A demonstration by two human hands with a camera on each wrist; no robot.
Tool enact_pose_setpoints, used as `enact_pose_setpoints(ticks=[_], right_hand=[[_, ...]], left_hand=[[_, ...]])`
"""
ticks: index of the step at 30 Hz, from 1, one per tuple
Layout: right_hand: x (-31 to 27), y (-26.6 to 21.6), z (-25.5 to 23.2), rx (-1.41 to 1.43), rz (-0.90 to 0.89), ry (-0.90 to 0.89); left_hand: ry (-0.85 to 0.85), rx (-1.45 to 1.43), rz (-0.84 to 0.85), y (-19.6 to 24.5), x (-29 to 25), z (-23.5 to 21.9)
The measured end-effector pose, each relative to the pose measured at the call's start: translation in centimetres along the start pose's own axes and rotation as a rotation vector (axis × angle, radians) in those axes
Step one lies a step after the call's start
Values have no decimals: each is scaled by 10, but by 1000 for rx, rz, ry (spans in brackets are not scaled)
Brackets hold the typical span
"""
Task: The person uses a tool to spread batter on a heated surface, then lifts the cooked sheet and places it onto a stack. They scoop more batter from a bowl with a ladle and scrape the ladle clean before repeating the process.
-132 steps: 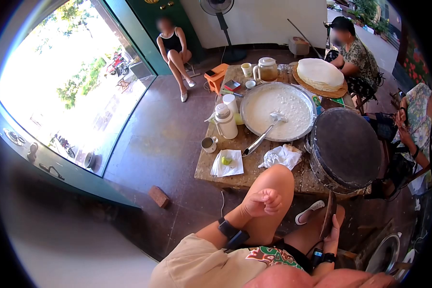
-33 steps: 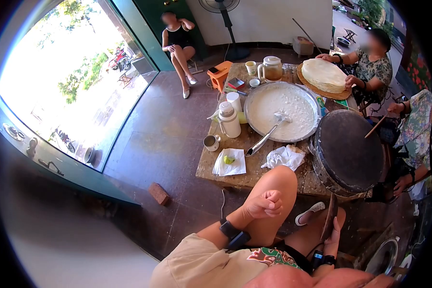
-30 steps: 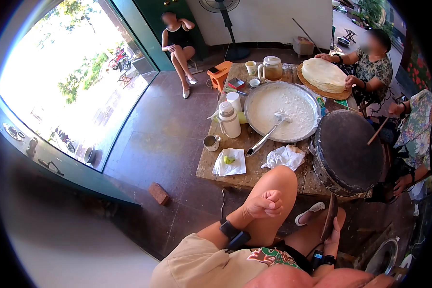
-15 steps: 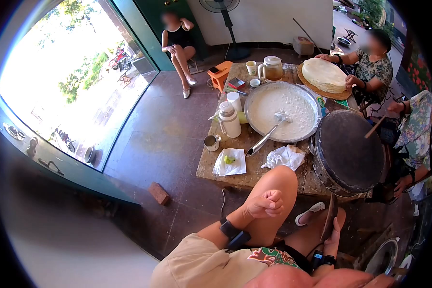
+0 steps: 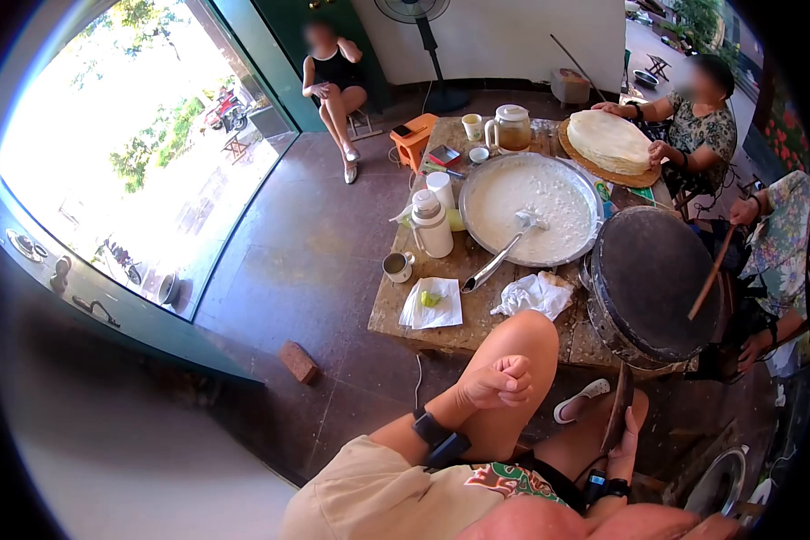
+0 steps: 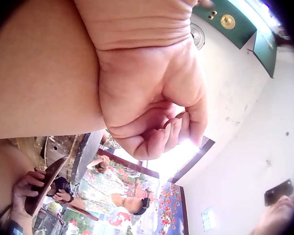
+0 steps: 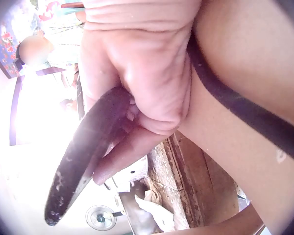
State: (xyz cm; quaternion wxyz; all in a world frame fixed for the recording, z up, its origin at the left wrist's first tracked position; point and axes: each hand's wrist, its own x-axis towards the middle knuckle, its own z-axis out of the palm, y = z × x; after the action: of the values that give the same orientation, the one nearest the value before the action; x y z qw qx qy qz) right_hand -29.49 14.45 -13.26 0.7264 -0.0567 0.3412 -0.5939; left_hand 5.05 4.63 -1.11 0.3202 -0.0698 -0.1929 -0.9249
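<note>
My left hand (image 5: 497, 382) lies on the raised knee, fingers loosely curled and holding nothing; in the left wrist view the same hand (image 6: 152, 93) shows its palm against bare skin. Below the table's front edge my right hand (image 5: 628, 438) grips a dark curved board (image 5: 617, 409). The right wrist view shows that board (image 7: 85, 152) between the thumb and fingers of my right hand (image 7: 147, 78). Just beyond it, on the table's right part, stands a round dark griddle (image 5: 657, 274).
On the wooden table (image 5: 391, 310) are a wide basin of batter (image 5: 531, 202) with a ladle (image 5: 499, 259), a thermos (image 5: 430, 227), a mug (image 5: 398, 266), and stacked flat sheets (image 5: 607, 139). Three people sit around. A brick (image 5: 298, 362) lies on the floor.
At the right, a seated person's stick has swung lower over the griddle's edge. Another person's hands have come to the stacked sheets since the earliest frame. Both my hands keep their poses.
</note>
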Motion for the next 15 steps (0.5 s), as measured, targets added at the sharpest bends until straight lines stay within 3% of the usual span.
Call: enact_pose_setpoints(ticks=[4,7,11,14,15], right_hand=[[-5,-1,11,-21,-8,-1],[-11,1,33,-80,-90,160],[-4,2,-7,-39,-47,108],[-4,1,8,25,-24,40],[-6,2,16,7,-52,94]], left_hand=[[-4,2,-6,0,0,-2],[0,-36,2,-1,-2,-4],[113,137,11,-4,0,10],[205,245,29,-5,0,20],[170,227,49,-6,-1,16]])
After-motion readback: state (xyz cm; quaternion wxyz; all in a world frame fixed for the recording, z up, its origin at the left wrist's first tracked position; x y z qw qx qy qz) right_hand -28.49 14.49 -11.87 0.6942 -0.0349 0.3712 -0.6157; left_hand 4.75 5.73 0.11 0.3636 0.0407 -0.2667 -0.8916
